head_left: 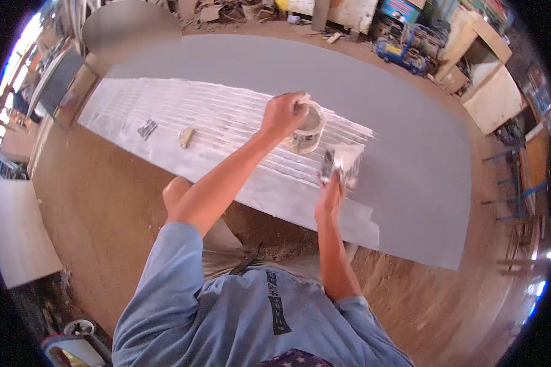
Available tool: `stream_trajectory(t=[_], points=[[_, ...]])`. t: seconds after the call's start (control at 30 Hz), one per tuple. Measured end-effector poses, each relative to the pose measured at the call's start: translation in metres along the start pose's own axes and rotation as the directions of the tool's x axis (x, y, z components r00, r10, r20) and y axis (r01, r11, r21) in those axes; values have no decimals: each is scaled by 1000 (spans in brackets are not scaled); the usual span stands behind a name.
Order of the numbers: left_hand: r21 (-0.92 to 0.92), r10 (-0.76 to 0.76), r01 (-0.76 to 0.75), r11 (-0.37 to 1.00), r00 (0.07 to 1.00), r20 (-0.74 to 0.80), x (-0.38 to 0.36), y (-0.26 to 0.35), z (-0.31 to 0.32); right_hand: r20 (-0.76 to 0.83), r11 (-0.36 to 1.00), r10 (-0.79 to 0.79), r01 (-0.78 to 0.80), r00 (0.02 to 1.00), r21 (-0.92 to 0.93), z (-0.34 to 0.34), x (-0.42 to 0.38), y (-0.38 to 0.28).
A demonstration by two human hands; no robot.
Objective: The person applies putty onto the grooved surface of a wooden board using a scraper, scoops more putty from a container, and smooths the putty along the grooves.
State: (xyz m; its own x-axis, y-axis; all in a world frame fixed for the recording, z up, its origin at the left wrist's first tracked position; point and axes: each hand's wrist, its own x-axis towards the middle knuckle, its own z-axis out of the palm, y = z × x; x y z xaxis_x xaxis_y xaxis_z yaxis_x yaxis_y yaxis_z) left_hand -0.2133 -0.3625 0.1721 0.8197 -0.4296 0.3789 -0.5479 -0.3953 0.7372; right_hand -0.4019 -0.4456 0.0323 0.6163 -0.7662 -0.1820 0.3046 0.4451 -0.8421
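My left hand (283,116) grips the rim of a small tub (307,131), which is tilted above the big grey board (410,147). White streaky coating (196,110) covers the left and near part of that board. To the right of the tub, my right hand (330,196) is closed on a wide flat spreader (348,160), its blade close to the board at the edge of the coating. On the coated part lie a small metallic scraper (147,129) and a small tan piece (186,136).
Brown ground (104,189) surrounds the board. A pale panel (21,232) stands at the left. A blue compressor (404,55), scrap and cabinets (496,98) line the far and right sides. A blurred round shape (130,30) is at the upper left.
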Motion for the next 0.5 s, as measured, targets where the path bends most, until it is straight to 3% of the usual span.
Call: stream_trajectory(t=[0.07,0.17,0.3,0.5], points=[[57,-8,4,998,998,60,-1,7,-2,39,947,189,-193,981,258,28,12,-23],[26,-71,70,997,996,45,-3,12,0,19,913,257,-249,966,324,41,31,-8],[-15,-122,122,992,992,33,-5,15,2,-14,939,143,-131,990,318,52,31,-6],[-195,-170,164,967,985,-16,1,11,-11,56,948,200,-207,978,240,29,39,-22]])
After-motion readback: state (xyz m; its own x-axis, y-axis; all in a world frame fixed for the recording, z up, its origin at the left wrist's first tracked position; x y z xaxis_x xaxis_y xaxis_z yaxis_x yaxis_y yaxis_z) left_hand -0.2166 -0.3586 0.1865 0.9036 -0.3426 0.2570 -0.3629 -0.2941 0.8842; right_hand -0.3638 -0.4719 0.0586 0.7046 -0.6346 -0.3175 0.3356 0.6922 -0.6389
